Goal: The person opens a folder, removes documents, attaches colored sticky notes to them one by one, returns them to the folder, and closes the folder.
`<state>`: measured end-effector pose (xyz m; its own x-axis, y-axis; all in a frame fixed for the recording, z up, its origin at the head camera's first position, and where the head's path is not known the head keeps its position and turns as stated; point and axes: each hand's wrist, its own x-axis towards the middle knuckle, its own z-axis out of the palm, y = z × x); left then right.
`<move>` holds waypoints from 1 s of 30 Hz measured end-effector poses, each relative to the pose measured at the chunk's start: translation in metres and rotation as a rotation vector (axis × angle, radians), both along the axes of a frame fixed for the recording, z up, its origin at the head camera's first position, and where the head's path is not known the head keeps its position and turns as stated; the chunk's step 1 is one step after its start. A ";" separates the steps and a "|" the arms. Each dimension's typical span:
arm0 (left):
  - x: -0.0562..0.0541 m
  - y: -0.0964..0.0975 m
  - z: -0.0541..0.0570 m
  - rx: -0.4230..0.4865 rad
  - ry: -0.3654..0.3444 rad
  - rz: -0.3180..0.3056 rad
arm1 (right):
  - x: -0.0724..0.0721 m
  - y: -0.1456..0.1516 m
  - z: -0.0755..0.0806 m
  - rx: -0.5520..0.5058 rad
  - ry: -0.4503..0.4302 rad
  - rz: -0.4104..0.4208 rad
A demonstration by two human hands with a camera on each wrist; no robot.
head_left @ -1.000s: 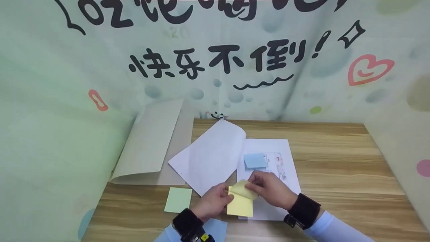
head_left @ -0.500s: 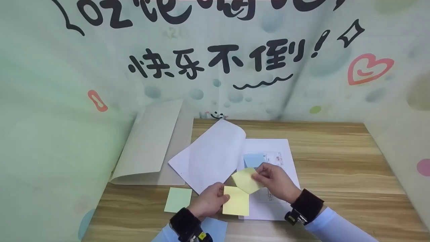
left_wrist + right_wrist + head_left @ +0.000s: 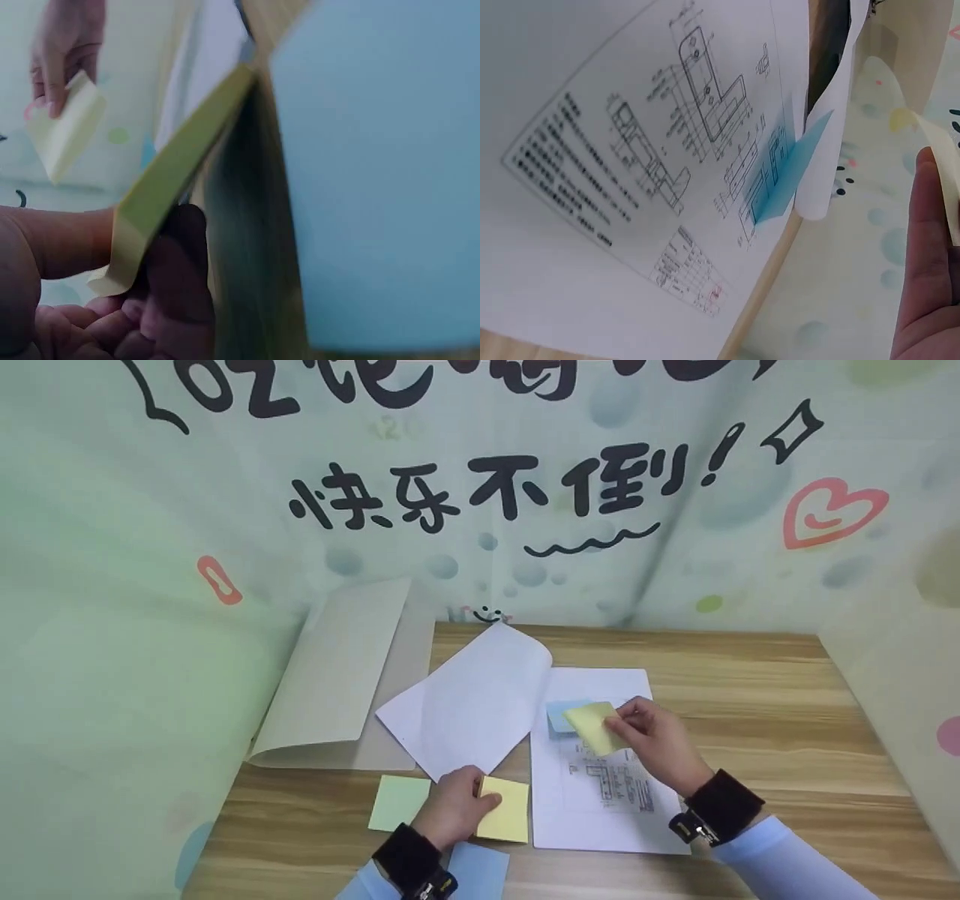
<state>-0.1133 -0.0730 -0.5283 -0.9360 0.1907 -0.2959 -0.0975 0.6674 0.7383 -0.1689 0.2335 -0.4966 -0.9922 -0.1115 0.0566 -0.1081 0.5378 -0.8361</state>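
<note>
My left hand (image 3: 456, 808) grips a yellow sticky note pad (image 3: 505, 810) by its left edge, thumb on top; the left wrist view shows the pad (image 3: 176, 165) edge-on between thumb and fingers. My right hand (image 3: 660, 739) pinches a single yellow sticky note (image 3: 598, 727) by its right side, over the printed drawing sheet (image 3: 570, 825). In the head view that note overlaps a blue sticky note (image 3: 559, 720) on the sheet. The right wrist view shows the blue note (image 3: 795, 176) standing up at an angle from the printed lines.
A green sticky note pad (image 3: 397, 802) lies left of my left hand, a blue pad (image 3: 480, 874) at the front. A turned-back white page (image 3: 472, 697) curls left of the sheet. Behind it a folded beige folder (image 3: 337, 675) leans open by the left wall.
The top yellow note has come off the pad. My right hand has carried it up and right over the sheet, while my left hand has drawn the pad left, off the sheet.
</note>
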 end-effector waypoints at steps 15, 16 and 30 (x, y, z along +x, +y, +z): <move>0.008 0.016 -0.003 -0.444 0.357 -0.098 | -0.022 0.039 -0.029 0.563 0.618 0.003; 0.008 0.019 -0.002 -0.462 0.393 -0.139 | -0.024 0.041 -0.033 0.602 0.644 0.015; 0.007 0.052 -0.008 -0.602 0.501 -0.697 | -0.034 0.046 -0.064 0.854 0.687 0.251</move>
